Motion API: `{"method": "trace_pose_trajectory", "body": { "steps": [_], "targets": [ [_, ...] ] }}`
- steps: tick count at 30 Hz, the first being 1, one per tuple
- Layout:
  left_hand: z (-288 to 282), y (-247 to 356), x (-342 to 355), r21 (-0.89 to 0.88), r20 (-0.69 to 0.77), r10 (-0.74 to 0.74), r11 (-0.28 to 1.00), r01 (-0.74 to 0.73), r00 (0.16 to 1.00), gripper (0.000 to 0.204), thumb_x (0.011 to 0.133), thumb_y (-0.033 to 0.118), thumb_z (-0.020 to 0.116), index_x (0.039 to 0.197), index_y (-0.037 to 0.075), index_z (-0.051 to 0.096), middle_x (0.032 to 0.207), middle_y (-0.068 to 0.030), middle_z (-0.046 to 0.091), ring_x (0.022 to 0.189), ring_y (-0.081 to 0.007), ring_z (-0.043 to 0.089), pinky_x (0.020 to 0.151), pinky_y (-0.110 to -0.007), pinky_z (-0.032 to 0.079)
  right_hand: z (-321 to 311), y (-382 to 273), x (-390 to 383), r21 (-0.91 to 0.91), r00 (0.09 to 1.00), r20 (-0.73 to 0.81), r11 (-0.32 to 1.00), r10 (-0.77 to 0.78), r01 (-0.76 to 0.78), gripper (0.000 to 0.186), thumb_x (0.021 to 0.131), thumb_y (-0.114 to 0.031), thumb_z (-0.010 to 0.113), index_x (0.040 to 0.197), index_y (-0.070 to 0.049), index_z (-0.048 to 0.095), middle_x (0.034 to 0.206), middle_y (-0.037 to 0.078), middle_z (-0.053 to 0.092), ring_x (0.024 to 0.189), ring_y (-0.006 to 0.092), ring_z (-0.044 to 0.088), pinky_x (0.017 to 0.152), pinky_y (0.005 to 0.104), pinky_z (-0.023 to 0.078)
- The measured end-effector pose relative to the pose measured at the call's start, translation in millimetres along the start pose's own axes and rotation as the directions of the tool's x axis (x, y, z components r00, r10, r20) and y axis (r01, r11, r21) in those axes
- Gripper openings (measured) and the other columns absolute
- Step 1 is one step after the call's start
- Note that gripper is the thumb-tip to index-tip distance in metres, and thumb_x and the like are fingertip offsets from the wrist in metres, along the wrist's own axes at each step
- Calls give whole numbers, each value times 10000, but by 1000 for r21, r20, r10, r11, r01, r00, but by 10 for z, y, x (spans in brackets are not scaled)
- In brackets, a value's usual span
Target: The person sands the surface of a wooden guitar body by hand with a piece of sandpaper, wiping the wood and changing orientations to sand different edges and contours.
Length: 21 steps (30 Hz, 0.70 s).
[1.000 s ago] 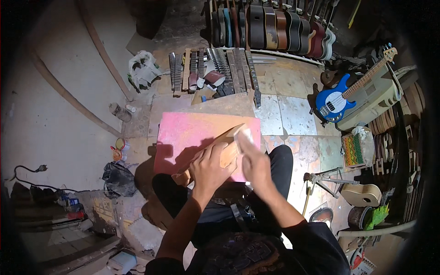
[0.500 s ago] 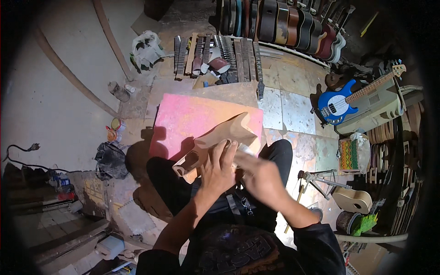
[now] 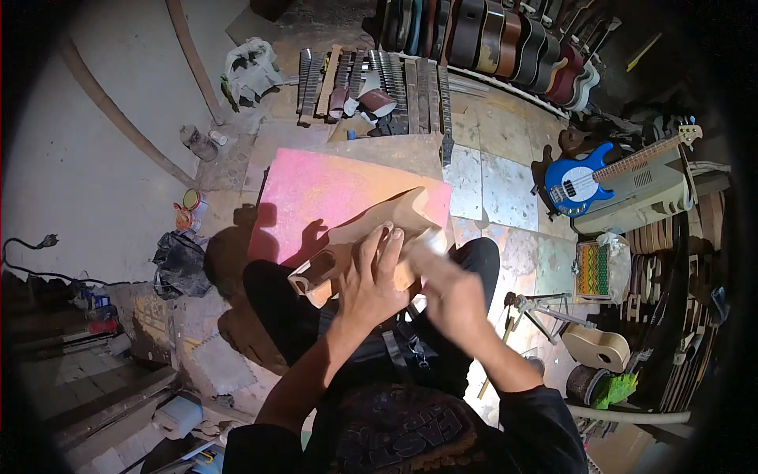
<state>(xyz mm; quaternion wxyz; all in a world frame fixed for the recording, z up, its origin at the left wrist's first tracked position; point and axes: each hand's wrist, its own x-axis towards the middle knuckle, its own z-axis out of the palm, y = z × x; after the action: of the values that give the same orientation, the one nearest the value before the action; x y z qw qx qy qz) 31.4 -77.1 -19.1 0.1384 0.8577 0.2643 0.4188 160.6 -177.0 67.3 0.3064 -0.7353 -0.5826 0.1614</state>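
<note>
A bare wooden guitar body [image 3: 382,216], with pointed horns and a routed hollow at its near left end, rests tilted over my lap and against a pink and orange board [image 3: 296,186]. My left hand [image 3: 369,286] grips the body's near edge, its fingers laid over the top face. My right hand [image 3: 456,304], smeared by motion, is closed around a small whitish piece [image 3: 428,242], perhaps folded sandpaper, at the right side of the body. That piece is too blurred to name for certain.
Beyond the board lie several fretted necks [image 3: 387,87]. A row of guitar bodies [image 3: 489,39] stands behind them. To the right are a blue bass guitar [image 3: 580,180], a metal stand [image 3: 541,308] and a small pale guitar [image 3: 594,346]. A black plastic bag [image 3: 180,265] sits at the left.
My right hand still moves in a blur along the guitar body's right side, with the whitish piece slightly farther out. My left hand keeps its grip. The whole view has shifted a little.
</note>
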Motion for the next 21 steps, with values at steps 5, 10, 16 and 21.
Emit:
{"method": "trace_pose_trajectory", "body": {
  "steps": [5, 10, 16, 21],
  "targets": [
    [-82, 41, 20, -31, 6, 8, 999, -8, 1000, 948, 714, 204, 880, 1528, 107, 403, 1443, -210, 533, 1227, -405, 607, 969, -486, 566, 16, 335, 146, 2, 999, -8, 999, 45, -45, 543, 786, 128, 580, 1291, -29, 699, 1246, 263, 705, 1138, 420, 702, 969, 433, 581],
    [-22, -146, -9, -27, -23, 70, 997, -70, 997, 976, 693, 168, 902, 1520, 111, 385, 1458, -212, 505, 1210, -428, 605, 994, -500, 561, 77, -204, -98, 12, 995, 91, 999, -51, 50, 560, 770, 108, 599, 1302, -32, 700, 1283, 256, 690, 1081, 419, 720, 929, 442, 593],
    [-33, -207, -20, -271, -52, 24, 962, -37, 998, 926, 754, 109, 875, 1511, 137, 342, 1499, -225, 437, 1321, -432, 547, 1038, -504, 533, 67, -39, 113, -108, 997, 7, 991, 78, -77, 573, 767, 111, 595, 1310, -44, 693, 1243, 253, 703, 1062, 424, 715, 910, 440, 599],
    [-69, -240, 10, -343, -102, 6, 938, -41, 995, 970, 753, 101, 892, 1540, 146, 326, 1527, -245, 407, 1385, -460, 506, 1115, -536, 487, 96, -48, 189, -44, 1000, 17, 999, 4, -3, 553, 771, 110, 600, 1279, -69, 724, 1277, 195, 711, 1058, 408, 723, 900, 426, 608]
  ]
}}
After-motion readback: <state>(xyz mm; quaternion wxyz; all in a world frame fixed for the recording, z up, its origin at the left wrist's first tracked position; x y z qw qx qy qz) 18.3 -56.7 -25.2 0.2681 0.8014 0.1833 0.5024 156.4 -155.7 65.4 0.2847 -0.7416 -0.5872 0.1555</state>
